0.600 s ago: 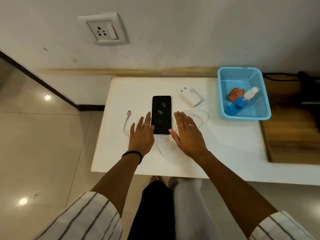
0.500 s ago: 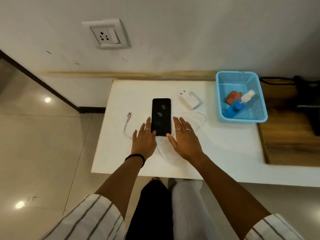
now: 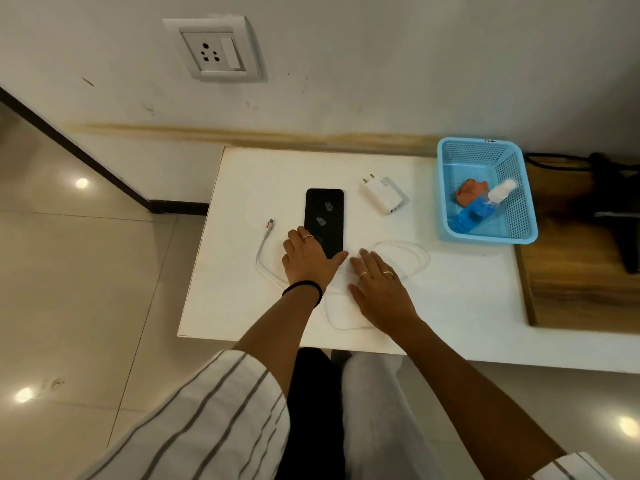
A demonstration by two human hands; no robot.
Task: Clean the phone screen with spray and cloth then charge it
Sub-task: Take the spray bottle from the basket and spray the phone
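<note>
— Where is the phone [image 3: 324, 220] lying?

— It is lying flat, screen up, near the middle of the white table [image 3: 450, 289], toward the back edge, with smudges showing on the glass.

— What are the hands doing?

— The left hand [image 3: 306, 259] is resting at the phone's near-left corner, fingers spread, thumb reaching under the near end; I cannot tell whether it is gripping. The right hand [image 3: 379, 289] is lying flat and spread on the table just right of it, holding nothing, over the white cable [image 3: 412, 252].

— And the cleaning things?

— The blue spray bottle [image 3: 476, 211] and the orange cloth [image 3: 469, 191] are sitting in the blue basket [image 3: 519, 216] at the back right corner. The white charger [image 3: 382, 195] is lying just right of the phone.
</note>
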